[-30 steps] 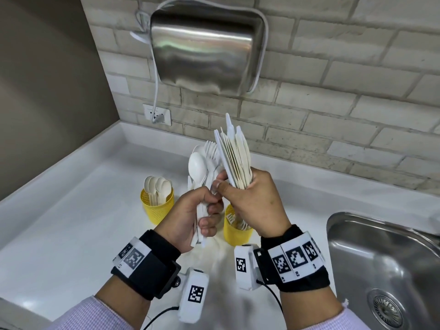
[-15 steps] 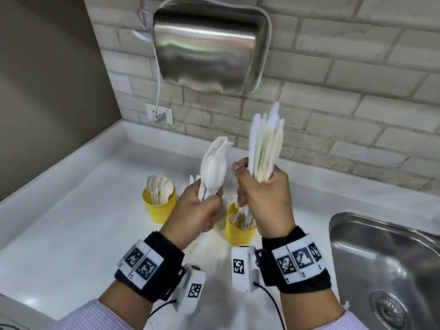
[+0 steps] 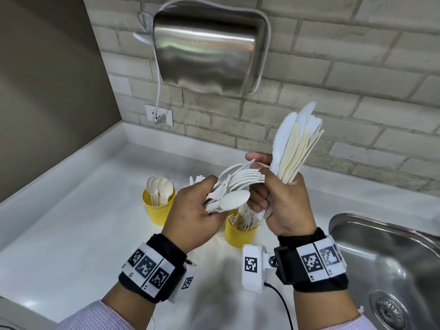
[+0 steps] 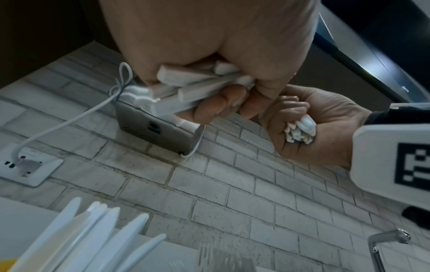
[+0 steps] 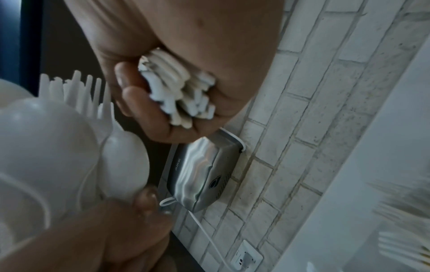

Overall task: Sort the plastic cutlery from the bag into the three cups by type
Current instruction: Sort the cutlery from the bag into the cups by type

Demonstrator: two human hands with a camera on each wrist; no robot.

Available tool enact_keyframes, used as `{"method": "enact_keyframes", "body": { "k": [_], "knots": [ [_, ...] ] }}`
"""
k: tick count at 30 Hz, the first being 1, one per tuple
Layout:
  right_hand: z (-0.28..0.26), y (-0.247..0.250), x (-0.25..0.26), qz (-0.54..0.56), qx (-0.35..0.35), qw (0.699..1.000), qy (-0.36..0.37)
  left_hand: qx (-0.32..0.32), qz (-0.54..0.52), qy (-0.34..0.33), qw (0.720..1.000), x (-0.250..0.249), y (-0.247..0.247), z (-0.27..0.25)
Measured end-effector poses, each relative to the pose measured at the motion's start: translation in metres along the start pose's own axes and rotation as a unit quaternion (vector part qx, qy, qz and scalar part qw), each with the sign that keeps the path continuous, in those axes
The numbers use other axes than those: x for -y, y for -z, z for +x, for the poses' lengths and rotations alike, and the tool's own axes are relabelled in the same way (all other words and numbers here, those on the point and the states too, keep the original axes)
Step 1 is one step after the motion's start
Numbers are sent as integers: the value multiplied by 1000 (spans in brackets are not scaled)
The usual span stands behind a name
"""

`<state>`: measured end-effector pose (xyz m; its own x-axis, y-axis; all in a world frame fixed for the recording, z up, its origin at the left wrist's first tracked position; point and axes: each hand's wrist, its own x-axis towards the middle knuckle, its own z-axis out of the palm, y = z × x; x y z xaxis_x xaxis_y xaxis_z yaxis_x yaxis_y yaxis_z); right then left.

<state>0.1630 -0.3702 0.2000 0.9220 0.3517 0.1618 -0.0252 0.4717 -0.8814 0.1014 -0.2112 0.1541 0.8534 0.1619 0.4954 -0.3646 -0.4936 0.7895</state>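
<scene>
Presently, knives [image 3: 295, 148] are gripped by the right hand [image 3: 283, 206], mixed forks and spoons [image 3: 233, 191] by the left hand [image 3: 197, 210]; spillage toward the sink [image 3: 390, 253] at 4 o'clock is risked if an overfull grip slackens.

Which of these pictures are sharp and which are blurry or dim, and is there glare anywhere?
Head view: bright and sharp, soft glare streaks on the steel hand dryer, brick lines bowed by the wide lens. Left wrist view: dim, the left hand soft, knives near the lens blurred. Right wrist view: dim, the spoon bowls close up blurred, the right hand clearer.
</scene>
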Motion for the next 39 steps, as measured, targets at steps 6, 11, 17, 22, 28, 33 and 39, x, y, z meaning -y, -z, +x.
{"method": "enact_keyframes", "body": {
  "k": [6,11,17,22,28,33,39],
  "knots": [
    [0,8,13,-56,47,997,27,29,-45,40,998,-1,2,-2],
    [3,12,19,-127,73,988,50,61,-100,65,991,-8,1,-3],
    [6,9,19,-135,30,985,103,71,-98,69,990,-9,1,-2],
    [7,9,19,-51,4,993,109,82,-74,72,991,-8,1,-2],
    [4,8,18,-168,-21,975,141,72,-62,75,993,-5,1,-1],
    [3,8,22,-210,-12,961,179,83,-61,73,992,-9,0,-1],
    [3,5,20,-217,-27,956,194,74,-86,78,991,-17,2,1]
  ]
}}
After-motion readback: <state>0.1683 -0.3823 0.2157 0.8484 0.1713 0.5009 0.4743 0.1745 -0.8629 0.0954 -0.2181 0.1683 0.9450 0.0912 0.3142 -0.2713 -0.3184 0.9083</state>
